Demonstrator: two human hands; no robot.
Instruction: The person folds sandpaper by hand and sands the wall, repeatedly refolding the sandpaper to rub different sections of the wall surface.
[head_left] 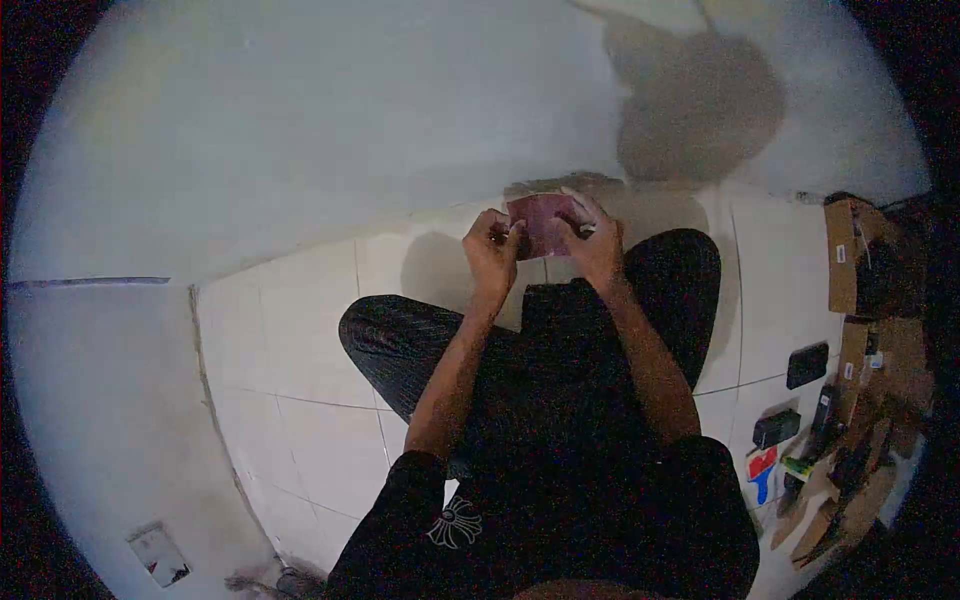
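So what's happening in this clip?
A person sits on a tiled floor facing a pale wall, holding a reddish sheet between the left hand and the right hand. Off to the right are cardboard and a red-and-blue item, apart from both hands.

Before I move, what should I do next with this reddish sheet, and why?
Perhaps ease the reddish sheet forward to the dark patch low on the wall: your left hand and right hand hold its sides, and that patch lies just beyond.
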